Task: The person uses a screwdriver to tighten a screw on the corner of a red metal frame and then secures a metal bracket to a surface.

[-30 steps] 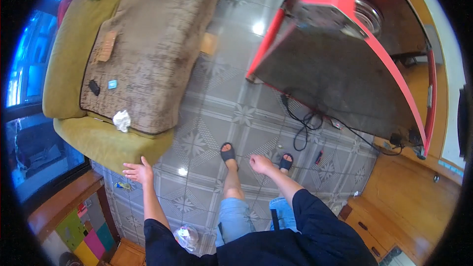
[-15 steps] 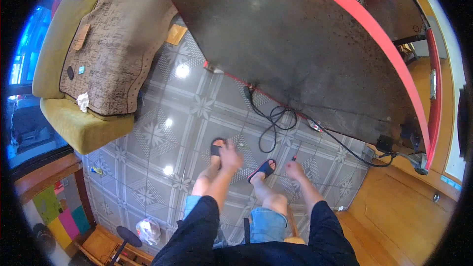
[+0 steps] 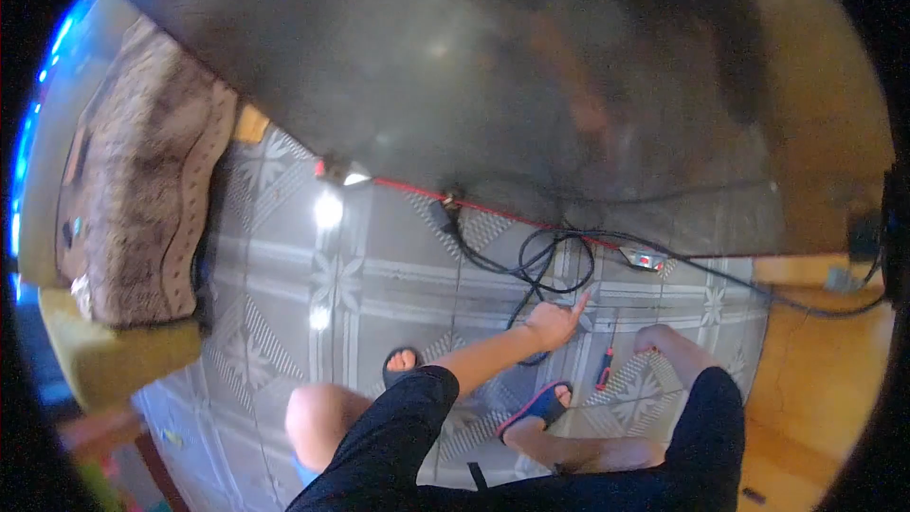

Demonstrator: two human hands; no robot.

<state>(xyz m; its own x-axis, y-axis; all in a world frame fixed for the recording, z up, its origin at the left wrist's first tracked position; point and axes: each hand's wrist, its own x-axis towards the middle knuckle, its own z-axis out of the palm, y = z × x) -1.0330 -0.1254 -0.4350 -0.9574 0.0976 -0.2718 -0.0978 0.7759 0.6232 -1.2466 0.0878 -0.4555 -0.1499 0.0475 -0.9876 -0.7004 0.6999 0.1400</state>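
Observation:
My left hand (image 3: 555, 324) reaches over the black cable (image 3: 531, 273), a finger stretched out; nothing shows in its grasp. Beneath it, the loops of cable lie on the tiled floor, and a plug end (image 3: 443, 216) rests by the red lower edge of a large dark panel (image 3: 398, 66). My right hand (image 3: 652, 338) is low over the floor, blurred, with its fingers hard to make out. Between my hands a screwdriver (image 3: 605, 372) with a red and black handle lies on the tiles, beside my sandalled right foot (image 3: 545, 408).
A sofa (image 3: 57, 346) with a brown patterned cover (image 3: 142, 199) stands at the left. A small red and white piece (image 3: 646, 260) sits under the panel's edge. Wooden boards (image 3: 806, 360) run along the right side. The cable continues to the far right.
My view has moved closer to the dark panel. My left hand has gone from beside my left foot across to the cable loops. The right hand stays near the screwdriver.

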